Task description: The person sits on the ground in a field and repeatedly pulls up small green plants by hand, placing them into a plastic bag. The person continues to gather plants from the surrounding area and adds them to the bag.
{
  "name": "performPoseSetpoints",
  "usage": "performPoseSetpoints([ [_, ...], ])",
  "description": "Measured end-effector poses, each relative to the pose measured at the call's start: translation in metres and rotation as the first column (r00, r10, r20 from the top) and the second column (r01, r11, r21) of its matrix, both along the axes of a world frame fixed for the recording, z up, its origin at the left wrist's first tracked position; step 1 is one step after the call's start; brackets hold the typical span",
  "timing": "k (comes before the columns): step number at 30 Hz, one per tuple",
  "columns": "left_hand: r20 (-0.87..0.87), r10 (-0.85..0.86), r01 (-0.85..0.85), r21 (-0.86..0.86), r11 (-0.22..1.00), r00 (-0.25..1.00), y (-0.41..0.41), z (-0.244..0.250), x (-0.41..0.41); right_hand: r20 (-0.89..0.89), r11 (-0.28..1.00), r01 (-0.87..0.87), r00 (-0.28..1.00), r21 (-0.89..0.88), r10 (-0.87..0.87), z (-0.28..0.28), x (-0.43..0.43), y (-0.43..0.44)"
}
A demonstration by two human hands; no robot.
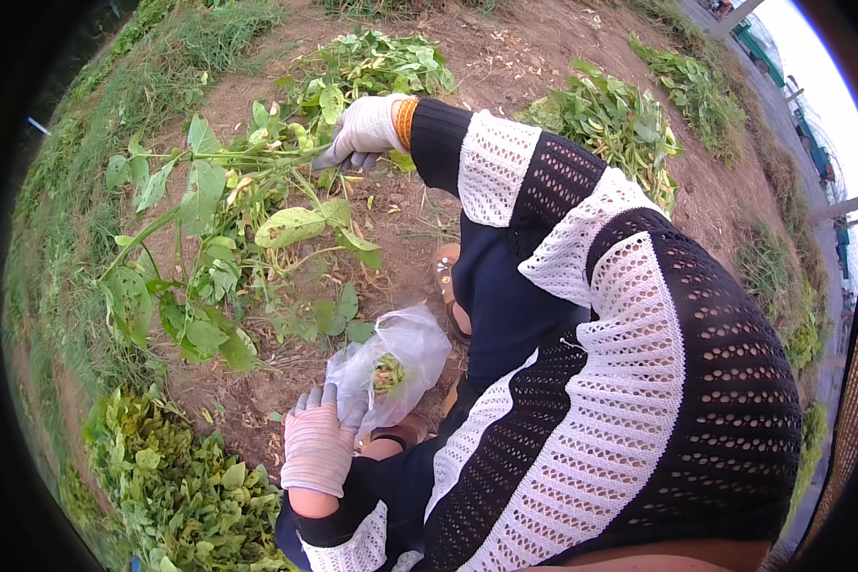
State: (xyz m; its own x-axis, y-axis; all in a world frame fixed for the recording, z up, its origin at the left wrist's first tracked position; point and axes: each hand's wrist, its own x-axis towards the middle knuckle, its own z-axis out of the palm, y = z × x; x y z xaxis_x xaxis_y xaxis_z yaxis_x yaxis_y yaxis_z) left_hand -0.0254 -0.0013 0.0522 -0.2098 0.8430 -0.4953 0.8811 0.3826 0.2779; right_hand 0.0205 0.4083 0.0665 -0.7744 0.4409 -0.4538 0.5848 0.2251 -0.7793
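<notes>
My right hand (361, 136), in a pale glove with grey fingers and an orange band at the wrist, is shut around the stems of an uprooted bean plant (204, 193). Its leafy branches spread away from the hand, with some pods near the grip. My left hand (322, 436), in a striped glove with grey fingertips, is held back up with its fingers extended. Its thumb lies against the edge of a translucent plastic bag (418, 343); whether it presses on the plastic is unclear. Green and yellowish pods (387, 375) are inside the bag, between my feet.
Heaps of cut bean plants (393, 64) lie on the bare soil, with another heap (608, 129) at the upper right. Low leafy plants (186, 493) grow at the lower left, and grass (64, 243) runs along the left. A sandaled foot (447, 286) stands beside the bag.
</notes>
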Motion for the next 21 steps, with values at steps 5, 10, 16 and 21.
performPoseSetpoints([
  [5, 0.016, -0.087, 0.086, 0.070, 0.994, 0.996, 0.004, -0.015, 0.013, -0.111, 0.993, 0.031, 0.993, -0.114, -0.044, 0.008, 0.007, -0.006],
  [10, 0.003, -0.123, 0.122, 0.127, 0.984, 0.992, -0.002, -0.015, 0.023, -0.201, 0.990, -0.011, 0.980, -0.143, -0.018, 0.011, 0.005, -0.014],
  [16, -0.021, -0.116, 0.118, 0.131, 0.984, 0.993, -0.008, -0.025, 0.025, -0.244, 0.993, -0.030, 0.970, -0.117, 0.000, 0.014, 0.006, -0.021],
  [21, -0.004, -0.146, 0.146, 0.102, 0.984, 0.989, -0.003, -0.019, 0.026, -0.284, 0.987, 0.013, 0.957, -0.157, -0.057, 0.015, 0.009, -0.022],
])
